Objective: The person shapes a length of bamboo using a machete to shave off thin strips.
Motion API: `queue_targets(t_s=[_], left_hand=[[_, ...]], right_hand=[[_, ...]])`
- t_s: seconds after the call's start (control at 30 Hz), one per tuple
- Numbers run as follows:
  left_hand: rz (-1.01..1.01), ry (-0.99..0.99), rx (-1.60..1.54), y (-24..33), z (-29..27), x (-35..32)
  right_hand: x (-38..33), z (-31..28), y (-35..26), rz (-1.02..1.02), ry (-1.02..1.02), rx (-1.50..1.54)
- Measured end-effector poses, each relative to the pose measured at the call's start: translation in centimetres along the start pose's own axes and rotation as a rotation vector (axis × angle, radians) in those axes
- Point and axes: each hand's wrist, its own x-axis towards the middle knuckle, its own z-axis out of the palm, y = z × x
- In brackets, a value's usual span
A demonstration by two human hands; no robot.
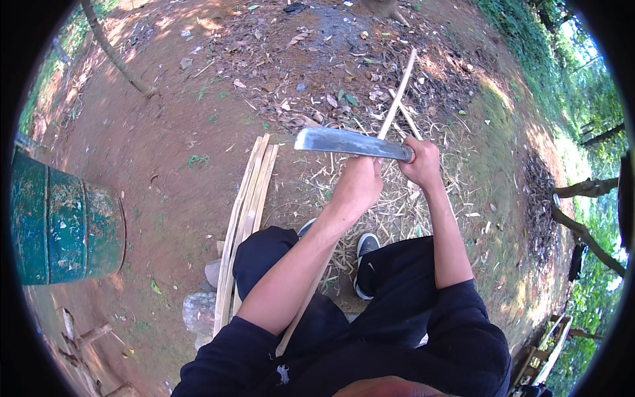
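I make out green metal drum (66, 225) at far left. Bunch of pale split strips (248, 192) left of dark trousers (397, 278). Longer pale strip (399, 99) slants through left hand (360, 180), closed round it — should be light, stiff but springy, edges maybe splintery; I'd hold mid-length, fingers off edges. Machete (347, 141) crosses over strip, tip leftward; contact I can't tell. Likely blade-heavy — take by handle only, where right hand (421, 162) grips. Curly shavings (397, 221) litter ground below.
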Motion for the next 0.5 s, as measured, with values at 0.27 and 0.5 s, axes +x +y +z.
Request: queue_targets(t_s=[0.27, 0.5], left_hand=[[-0.273, -0.111, -0.103, 3.8, -2.6, -0.7], [-0.285, -0.158, -0.259, 1.8, -1.4, 1.7]], right_hand=[[-0.4, 0.6, 8.4, 0.553, 0.143, -0.061], [-1.3, 4.0, 9.8, 1.376, 0.096, 1.079]])
